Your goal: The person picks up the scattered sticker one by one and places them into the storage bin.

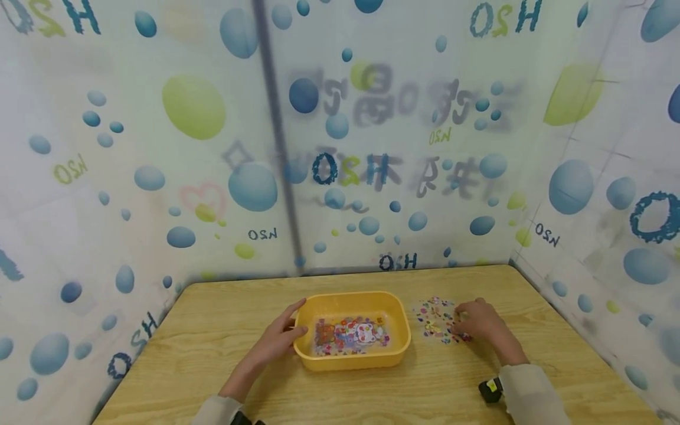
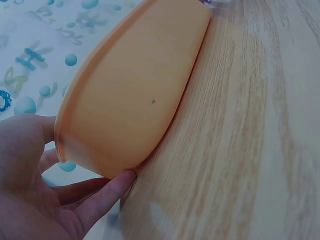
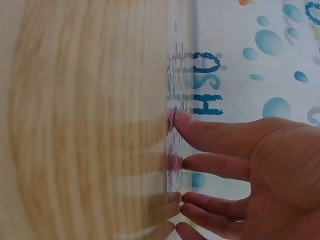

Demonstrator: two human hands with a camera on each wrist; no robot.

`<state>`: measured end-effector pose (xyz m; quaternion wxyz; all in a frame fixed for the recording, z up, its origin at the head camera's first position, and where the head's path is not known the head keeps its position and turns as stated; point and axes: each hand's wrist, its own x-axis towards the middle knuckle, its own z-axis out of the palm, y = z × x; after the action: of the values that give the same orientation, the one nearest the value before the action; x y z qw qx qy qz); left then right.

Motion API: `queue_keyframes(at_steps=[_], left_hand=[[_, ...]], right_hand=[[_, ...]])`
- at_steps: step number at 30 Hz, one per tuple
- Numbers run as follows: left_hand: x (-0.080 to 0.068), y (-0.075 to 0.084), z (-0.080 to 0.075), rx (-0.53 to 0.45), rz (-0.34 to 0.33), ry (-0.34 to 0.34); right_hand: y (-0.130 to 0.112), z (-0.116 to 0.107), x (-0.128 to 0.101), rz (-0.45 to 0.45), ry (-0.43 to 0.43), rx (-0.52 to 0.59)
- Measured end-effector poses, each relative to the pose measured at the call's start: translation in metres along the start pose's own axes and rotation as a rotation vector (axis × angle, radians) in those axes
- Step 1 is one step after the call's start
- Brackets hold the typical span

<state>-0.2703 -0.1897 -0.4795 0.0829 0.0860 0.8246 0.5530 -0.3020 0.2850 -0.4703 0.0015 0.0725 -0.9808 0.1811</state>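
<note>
A yellow plastic basin (image 1: 352, 361) stands on the wooden table. My left hand (image 1: 277, 335) holds its left end, thumb over the rim and fingers against the outside wall. In the left wrist view, the same hand (image 2: 55, 185) has fingertips low on the basin wall (image 2: 135, 90). Inside the basin lie colourful cartoon-face pieces (image 1: 350, 334), among them a brown bear and a white face. Right of the basin, small bright flat bits (image 1: 434, 319) are scattered. My right hand (image 1: 480, 323) touches their right side, fingertips down on the tabletop, fingers spread fairly straight in the right wrist view.
The wooden table (image 1: 223, 313) ends at the back against a curtain (image 1: 340, 236) printed with bubbles and lettering, which also encloses both sides. A small black device (image 1: 490, 390) is strapped at the right wrist by the pale sleeve (image 1: 533, 395).
</note>
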Motion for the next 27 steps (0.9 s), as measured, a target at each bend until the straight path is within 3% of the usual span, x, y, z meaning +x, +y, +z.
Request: queue_keyframes(at_steps=[19, 27], left_hand=[[0.0002, 0.0002, -0.0002, 0.003, 0.000, 0.005], [-0.0004, 0.0020, 0.0011, 0.002, -0.012, 0.013]], right_hand=[[-0.0006, 0.0049, 0.0016, -0.015, 0.033, 0.012], [-0.0055, 0.0022, -0.0013, 0.028, 0.007, 0.099]])
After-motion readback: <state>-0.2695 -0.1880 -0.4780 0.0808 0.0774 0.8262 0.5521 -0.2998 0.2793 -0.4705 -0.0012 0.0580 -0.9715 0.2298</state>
